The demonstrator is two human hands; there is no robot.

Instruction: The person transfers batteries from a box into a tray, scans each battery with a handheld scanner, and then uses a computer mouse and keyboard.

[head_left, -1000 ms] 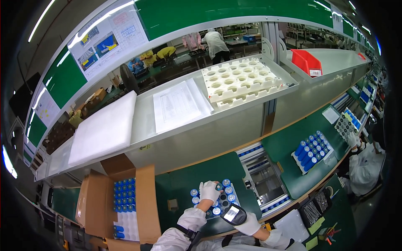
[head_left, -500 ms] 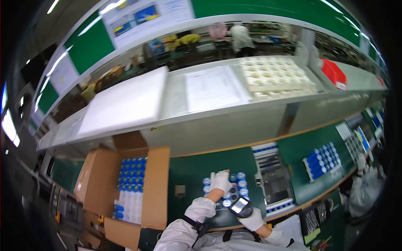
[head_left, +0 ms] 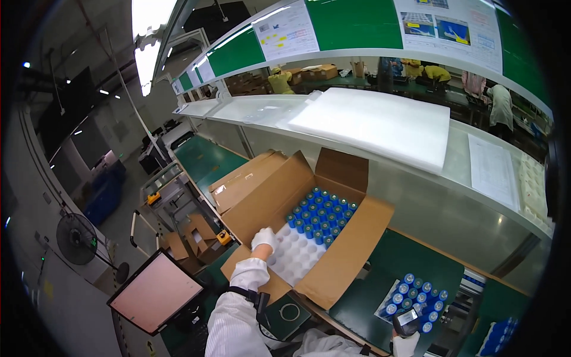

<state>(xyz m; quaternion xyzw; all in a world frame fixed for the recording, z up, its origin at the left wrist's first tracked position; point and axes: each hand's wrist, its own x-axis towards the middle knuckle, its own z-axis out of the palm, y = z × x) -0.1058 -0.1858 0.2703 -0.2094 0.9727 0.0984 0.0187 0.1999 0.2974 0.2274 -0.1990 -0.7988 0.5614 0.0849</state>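
Observation:
My left hand (head_left: 264,239), in a white glove, is over the near left part of an open cardboard box (head_left: 351,262). Its fingers are curled closed, and whatever they hold is hidden. Inside the box a white tray with round pockets (head_left: 295,256) carries rows of blue cylindrical battery cells (head_left: 321,215) at its far end; the nearer pockets show bare. My right hand (head_left: 405,345), also gloved, grips a black handheld device with a small lit screen (head_left: 407,321). That device is beside a group of upright blue cells (head_left: 416,294) on the green bench.
A monitor (head_left: 156,291) stands at the lower left, near a black fan (head_left: 77,238). White foam sheets (head_left: 380,125) and papers (head_left: 492,169) lie on the shelf above. More blue cells (head_left: 498,338) are at the lower right. Other people work beyond the shelf.
The view has swung left. My left hand has moved from the cells on the bench to the box. My right hand still holds the device near the bench cells.

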